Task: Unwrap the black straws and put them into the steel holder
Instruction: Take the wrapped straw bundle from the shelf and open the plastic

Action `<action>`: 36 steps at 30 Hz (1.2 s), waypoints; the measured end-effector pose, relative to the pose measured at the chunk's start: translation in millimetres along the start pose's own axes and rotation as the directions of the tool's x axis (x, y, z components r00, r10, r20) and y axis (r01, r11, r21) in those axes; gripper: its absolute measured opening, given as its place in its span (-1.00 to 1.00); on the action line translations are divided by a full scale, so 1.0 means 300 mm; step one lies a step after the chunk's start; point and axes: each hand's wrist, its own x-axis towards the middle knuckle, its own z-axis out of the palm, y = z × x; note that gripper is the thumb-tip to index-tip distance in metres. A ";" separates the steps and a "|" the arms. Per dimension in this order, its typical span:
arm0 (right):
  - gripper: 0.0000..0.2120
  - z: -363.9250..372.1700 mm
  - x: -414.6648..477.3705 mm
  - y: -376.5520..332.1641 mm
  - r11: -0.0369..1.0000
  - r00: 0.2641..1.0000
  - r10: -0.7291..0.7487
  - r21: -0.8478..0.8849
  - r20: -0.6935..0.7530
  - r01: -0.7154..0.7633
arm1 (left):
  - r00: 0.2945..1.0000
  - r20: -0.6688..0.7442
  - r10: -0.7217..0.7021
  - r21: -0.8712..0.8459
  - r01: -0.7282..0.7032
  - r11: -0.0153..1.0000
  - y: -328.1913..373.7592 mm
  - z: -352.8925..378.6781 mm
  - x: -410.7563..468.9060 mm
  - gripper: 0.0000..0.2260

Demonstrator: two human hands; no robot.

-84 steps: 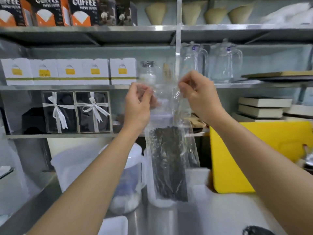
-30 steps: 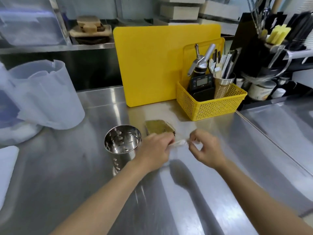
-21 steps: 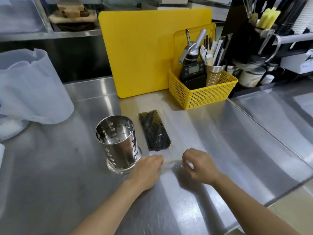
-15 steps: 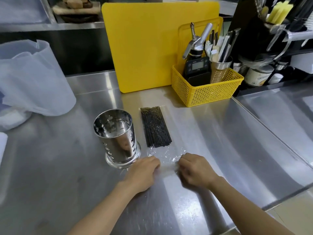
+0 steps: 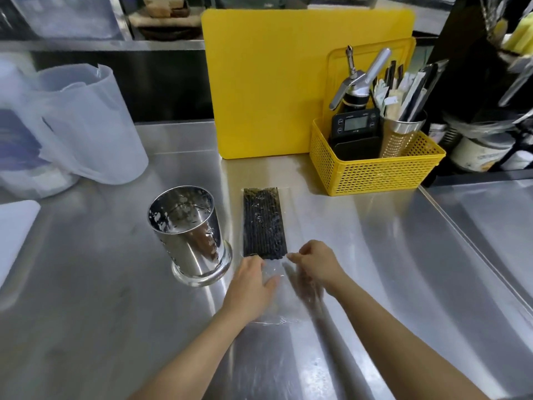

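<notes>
A flat bundle of black straws (image 5: 264, 223) lies in a clear plastic wrapper (image 5: 281, 307) on the steel counter. The wrapper's empty end stretches toward me. The shiny perforated steel holder (image 5: 187, 235) stands upright just left of the straws, with nothing in it. My left hand (image 5: 251, 287) rests flat on the empty part of the wrapper, fingertips at the near end of the straws. My right hand (image 5: 317, 264) is beside it, fingers curled, pinching the wrapper at the bundle's near right corner.
A yellow cutting board (image 5: 274, 82) leans at the back. To its right, a yellow basket (image 5: 375, 174) holds a timer and a cup of utensils. A translucent plastic container (image 5: 86, 125) sits at the far left. A raised counter seam (image 5: 461, 226) runs along the right.
The bag of straws was held up by its top, then laid on the counter beside the holder. Both hands have moved up along the wrapper to the near end of the straws.
</notes>
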 end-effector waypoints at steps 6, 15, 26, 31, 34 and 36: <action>-0.89 0.068 0.001 -0.002 0.975 0.996 -0.011 0.224 0.093 -0.011 | 0.966 0.005 -0.260 -0.532 0.223 0.817 0.076 0.001 0.016 -0.54; -0.77 -0.001 -0.093 -0.058 0.924 0.883 -0.381 0.085 0.276 0.372 | 0.918 0.251 -0.305 -0.846 0.362 0.391 0.132 -0.021 0.054 -0.63; -0.55 -0.070 0.004 0.079 0.869 0.969 -0.041 -0.488 -0.244 -0.086 | 0.876 0.013 -0.482 -0.738 0.334 0.586 0.004 0.005 0.046 -0.72; -0.63 -0.075 0.035 0.102 0.908 0.970 0.130 -0.368 -0.203 -0.199 | 0.935 -0.229 -0.269 -0.289 0.199 0.936 0.007 0.012 0.030 -0.45; -0.81 -0.094 0.053 0.125 0.969 0.985 0.112 -0.204 -0.129 -0.137 | 0.968 -0.194 -0.160 -0.084 0.146 0.986 -0.008 0.013 0.037 -0.48; -0.72 -0.111 0.048 0.136 0.993 0.992 0.056 -0.096 -0.111 -0.067 | 0.976 -0.187 -0.108 0.094 0.128 0.987 -0.016 0.013 0.036 -0.58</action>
